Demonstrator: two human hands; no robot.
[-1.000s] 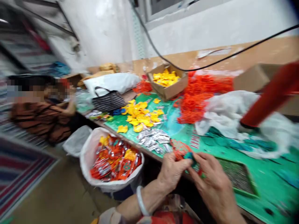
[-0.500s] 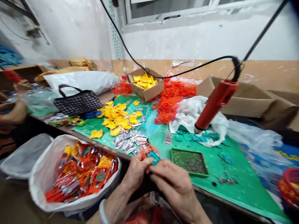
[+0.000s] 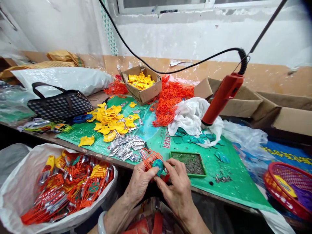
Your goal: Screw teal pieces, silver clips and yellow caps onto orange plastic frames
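Just in front of the bench edge, my left hand (image 3: pixel 139 182) grips an orange plastic lattice piece (image 3: pixel 150 156), its thumb pressed on a round teal plastic piece (image 3: pixel 158 166) lying over the lattice. From the other side my right hand (image 3: pixel 176 188) pinches the edge of the same pair, fingertips and thumb closed at the teal piece. Part of the orange piece is hidden by the fingers. Beyond my left hand lies a heap of silvery metal pieces (image 3: pixel 128 146). A green tray (image 3: pixel 188 152) of small screws sits beyond my right hand.
A red electric screwdriver (image 3: pixel 223 99) hangs over teal pieces (image 3: pixel 195 139) and a white cloth (image 3: pixel 187 113). Yellow pieces (image 3: pixel 109 120) and orange lattices (image 3: pixel 168 104) are piled behind. At left stands a white sack (image 3: pixel 14 198) of assembled pieces; at right, a red basket (image 3: pixel 280 198).
The view has swung right, so the bench things sit further left. My right fingers have spread around the teal piece's right edge; both hands stay on the pair.
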